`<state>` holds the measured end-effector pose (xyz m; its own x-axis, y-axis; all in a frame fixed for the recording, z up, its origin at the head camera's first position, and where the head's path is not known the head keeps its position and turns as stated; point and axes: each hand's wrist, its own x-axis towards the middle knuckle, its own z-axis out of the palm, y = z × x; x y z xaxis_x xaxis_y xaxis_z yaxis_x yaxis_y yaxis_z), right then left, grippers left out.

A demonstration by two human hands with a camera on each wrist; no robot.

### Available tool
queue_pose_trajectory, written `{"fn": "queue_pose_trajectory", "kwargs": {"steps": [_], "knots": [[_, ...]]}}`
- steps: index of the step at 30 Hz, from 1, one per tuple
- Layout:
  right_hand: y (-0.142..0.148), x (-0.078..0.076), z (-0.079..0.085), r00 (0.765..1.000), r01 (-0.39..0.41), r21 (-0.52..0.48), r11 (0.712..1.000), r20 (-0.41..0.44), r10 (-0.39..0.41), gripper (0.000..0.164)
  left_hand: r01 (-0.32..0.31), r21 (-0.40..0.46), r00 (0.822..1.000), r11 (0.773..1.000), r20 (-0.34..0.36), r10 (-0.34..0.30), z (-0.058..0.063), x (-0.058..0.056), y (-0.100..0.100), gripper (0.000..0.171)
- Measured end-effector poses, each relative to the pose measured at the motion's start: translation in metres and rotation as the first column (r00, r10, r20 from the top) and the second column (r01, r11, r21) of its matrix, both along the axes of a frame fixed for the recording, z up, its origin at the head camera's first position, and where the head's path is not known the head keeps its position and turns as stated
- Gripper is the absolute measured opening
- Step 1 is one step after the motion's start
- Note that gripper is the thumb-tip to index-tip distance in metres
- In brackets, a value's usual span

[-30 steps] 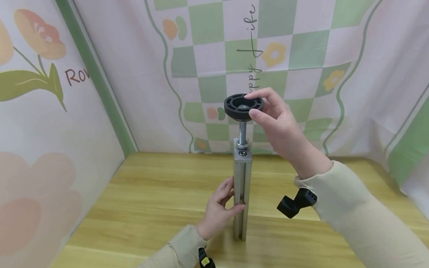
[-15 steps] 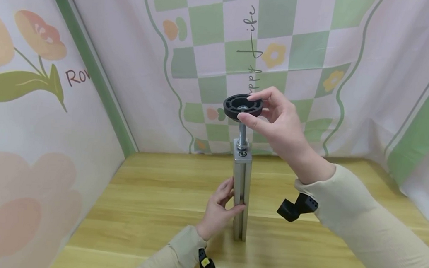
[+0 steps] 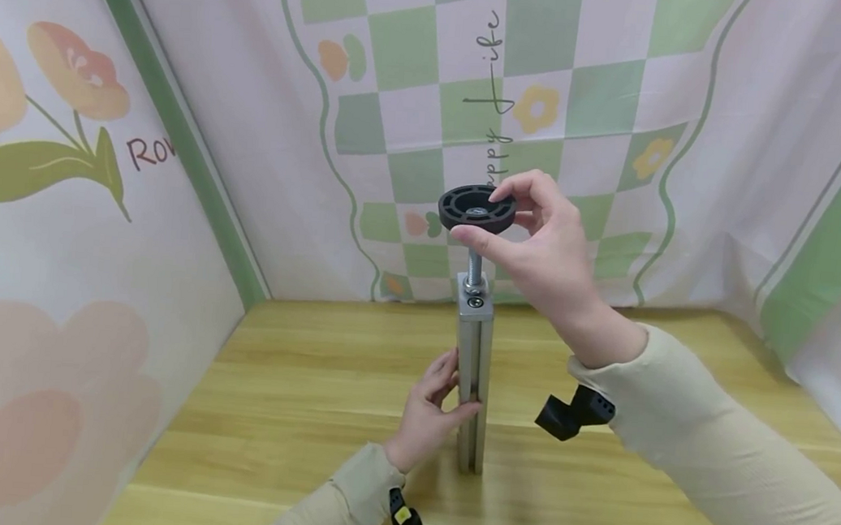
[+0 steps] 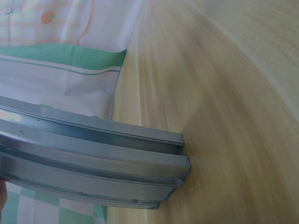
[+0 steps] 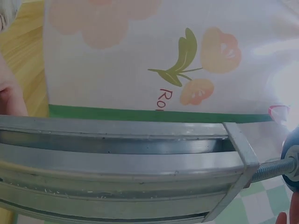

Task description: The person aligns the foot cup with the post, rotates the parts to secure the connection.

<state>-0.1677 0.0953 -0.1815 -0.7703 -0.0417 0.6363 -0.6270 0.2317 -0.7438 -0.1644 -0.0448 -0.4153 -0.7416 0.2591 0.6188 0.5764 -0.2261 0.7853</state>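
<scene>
An aluminium profile [image 3: 474, 364] stands upright on the wooden table in the head view. My left hand [image 3: 426, 421] grips its lower half, thumb on the near face and fingers on the left side. On top of it is an end plate [image 3: 467, 308], from which a threaded rod [image 3: 474, 265] rises. A round black levelling foot [image 3: 456, 219] sits on that rod, hollow side up. My right hand [image 3: 549, 247] pinches the foot's rim, thumb at the near edge and index finger over the right edge. The profile [image 4: 93, 158] touches the table in the left wrist view.
The wooden table [image 3: 295, 376] meets a printed curtain [image 3: 401, 115] at the back and another patterned cloth [image 3: 100, 232] on the left. Black wrist mounts [image 3: 574, 411] hang from both sleeves.
My right thumb has slid left along the foot's near rim, while the index finger has shifted slightly right. My left hand and the profile have stayed in place.
</scene>
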Motion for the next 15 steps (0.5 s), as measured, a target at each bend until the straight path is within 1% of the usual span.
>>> {"fn": "queue_pose_trajectory", "kwargs": {"steps": [5, 10, 13, 15], "knots": [[-0.0044, 0.0009, -0.0003, 0.998, 0.053, 0.005, 0.999, -0.037, -0.053, 0.041, 0.003, -0.003, 1.0, 1.0, 0.018, -0.003, 0.0008, 0.0003, -0.0001, 0.073], [-0.0083, 0.0012, -0.0018, 0.988, 0.127, 0.014, 0.992, -0.091, -0.126, 0.043, 0.003, -0.01, 1.0, 1.0, 0.027, -0.002, 0.0007, 0.0005, -0.0004, 0.074], [-0.0095, 0.0007, -0.0029, 0.983, 0.143, 0.013, 0.99, -0.118, -0.14, 0.045, -0.001, -0.016, 1.0, 1.0, 0.023, 0.002, 0.0003, -0.0001, -0.0003, 0.075], [-0.0088, -0.0002, -0.0037, 0.983, 0.134, 0.014, 0.991, -0.126, -0.131, 0.045, 0.0, -0.014, 1.0, 1.0, 0.019, 0.0, -0.0001, -0.0005, -0.0001, 0.076]]}}
